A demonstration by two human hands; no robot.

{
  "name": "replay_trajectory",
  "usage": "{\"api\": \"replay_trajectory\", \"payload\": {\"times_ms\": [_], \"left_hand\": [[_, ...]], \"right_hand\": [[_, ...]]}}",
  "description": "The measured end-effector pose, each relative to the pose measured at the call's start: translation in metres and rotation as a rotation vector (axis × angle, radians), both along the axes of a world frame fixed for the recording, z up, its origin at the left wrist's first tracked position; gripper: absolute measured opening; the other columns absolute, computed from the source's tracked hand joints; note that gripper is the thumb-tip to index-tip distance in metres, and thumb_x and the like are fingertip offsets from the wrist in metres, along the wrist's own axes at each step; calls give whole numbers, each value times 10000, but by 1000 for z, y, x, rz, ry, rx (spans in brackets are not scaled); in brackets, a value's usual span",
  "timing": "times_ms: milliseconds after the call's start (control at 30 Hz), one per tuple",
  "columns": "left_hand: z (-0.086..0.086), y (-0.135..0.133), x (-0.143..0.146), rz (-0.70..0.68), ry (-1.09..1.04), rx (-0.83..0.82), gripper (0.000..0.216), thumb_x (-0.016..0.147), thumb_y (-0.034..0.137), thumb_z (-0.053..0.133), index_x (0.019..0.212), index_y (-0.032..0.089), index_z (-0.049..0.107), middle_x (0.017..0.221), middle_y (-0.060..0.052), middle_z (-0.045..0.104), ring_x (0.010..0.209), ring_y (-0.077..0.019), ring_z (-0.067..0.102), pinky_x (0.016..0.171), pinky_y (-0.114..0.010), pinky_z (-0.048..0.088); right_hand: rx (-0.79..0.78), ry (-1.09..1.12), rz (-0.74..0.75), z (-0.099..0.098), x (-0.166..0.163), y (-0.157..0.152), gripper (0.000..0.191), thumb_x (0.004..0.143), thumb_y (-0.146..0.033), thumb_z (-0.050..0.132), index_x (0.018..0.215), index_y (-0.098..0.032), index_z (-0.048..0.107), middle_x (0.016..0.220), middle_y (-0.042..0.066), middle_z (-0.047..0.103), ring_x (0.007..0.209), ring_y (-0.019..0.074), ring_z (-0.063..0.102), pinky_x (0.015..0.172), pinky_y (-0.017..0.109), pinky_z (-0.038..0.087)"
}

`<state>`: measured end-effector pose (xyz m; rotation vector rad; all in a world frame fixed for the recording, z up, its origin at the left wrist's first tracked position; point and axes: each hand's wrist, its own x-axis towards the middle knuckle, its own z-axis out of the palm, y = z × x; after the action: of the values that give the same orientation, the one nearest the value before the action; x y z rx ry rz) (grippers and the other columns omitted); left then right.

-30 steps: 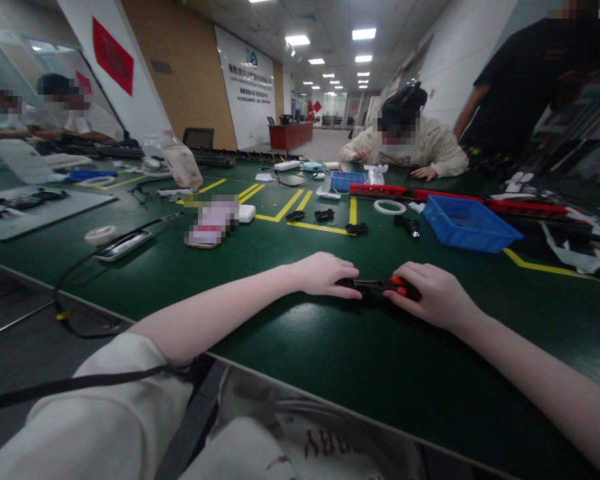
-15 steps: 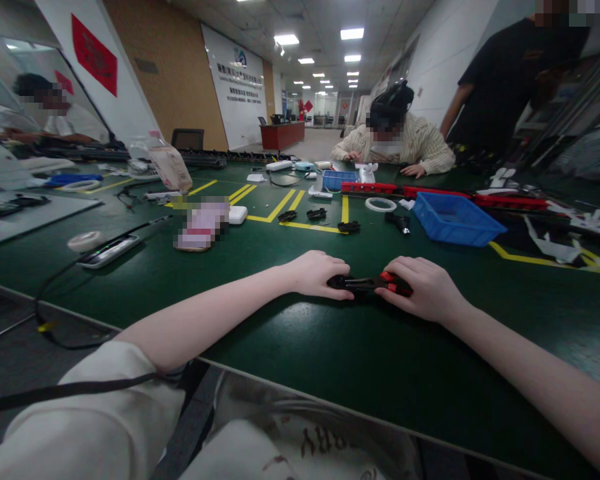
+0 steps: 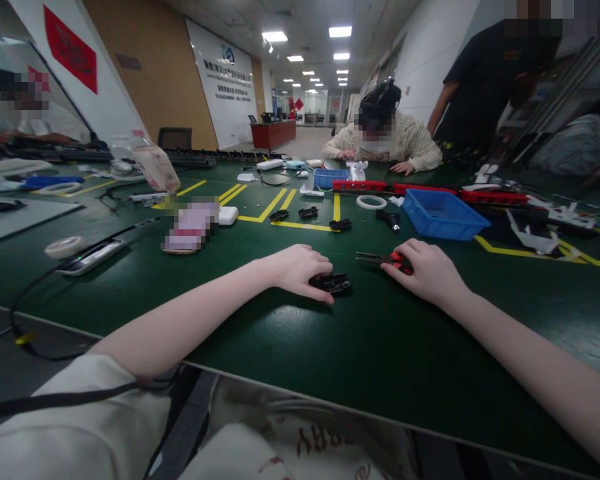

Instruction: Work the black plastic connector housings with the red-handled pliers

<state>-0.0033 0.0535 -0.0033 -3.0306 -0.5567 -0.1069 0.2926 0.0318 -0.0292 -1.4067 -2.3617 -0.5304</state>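
My left hand point(image 3: 297, 270) rests on the green table point(image 3: 330, 347) with its fingers closed on a small black plastic part point(image 3: 333, 283). A short gap to the right, my right hand point(image 3: 427, 270) grips the red and black handles of a pair of pliers point(image 3: 383, 259), whose thin jaws point left toward the black part without touching it. Both forearms lie low over the table.
Three more black parts point(image 3: 307, 213) lie by the yellow floor-tape lines point(image 3: 275, 203). A blue bin point(image 3: 443, 215), a tape ring point(image 3: 371, 202), a power strip point(image 3: 90, 255) with cable and a blurred pink item point(image 3: 190, 227) lie around. A seated person point(image 3: 383, 143) and a standing one point(image 3: 485, 87) are opposite.
The pliers and the black part were joined between my hands; now they are apart. My left hand drew the part back and left, my right hand pulled the pliers right.
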Motion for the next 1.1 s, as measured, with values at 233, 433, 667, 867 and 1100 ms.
{"api": "replay_trajectory", "payload": {"times_ms": [233,433,667,867,1100], "left_hand": [[9,2,-8,10,-40,0,460,865,615,494,878,162,578,861,-45,627,726,-190,582,696,-299,381],[9,-1,-7,-29,-144,-88,706,771,665,595,1248,158,479,1222,-128,568,1055,-276,577,866,-348,426],[-4,-4,1,-102,-160,-179,806,764,572,674,1400,189,360,1437,-137,430,1260,-287,468,1005,-386,388],[-9,-1,1,-85,-178,-194,671,797,532,656,1323,163,466,1281,-123,562,1159,-260,533,957,-365,410],[-2,3,-4,-64,-105,-82,755,734,649,653,1276,137,531,1217,-123,584,1075,-279,559,939,-374,372]], "right_hand": [[211,-235,52,5,-8,-7,374,896,-490,466,918,-148,616,892,109,636,817,243,531,730,372,359],[352,-441,123,17,-21,-21,234,920,-298,467,908,-155,651,836,73,660,772,217,522,720,352,318],[123,-244,146,18,-17,-27,281,908,-372,479,951,-160,659,961,86,654,902,235,564,819,383,379],[-207,-50,44,12,4,-14,721,801,-662,489,1291,-133,515,1288,160,550,1122,318,536,913,468,432],[-562,-36,-112,25,36,-8,937,652,-768,555,1357,-160,455,1285,162,553,1138,336,550,928,477,455]]}}
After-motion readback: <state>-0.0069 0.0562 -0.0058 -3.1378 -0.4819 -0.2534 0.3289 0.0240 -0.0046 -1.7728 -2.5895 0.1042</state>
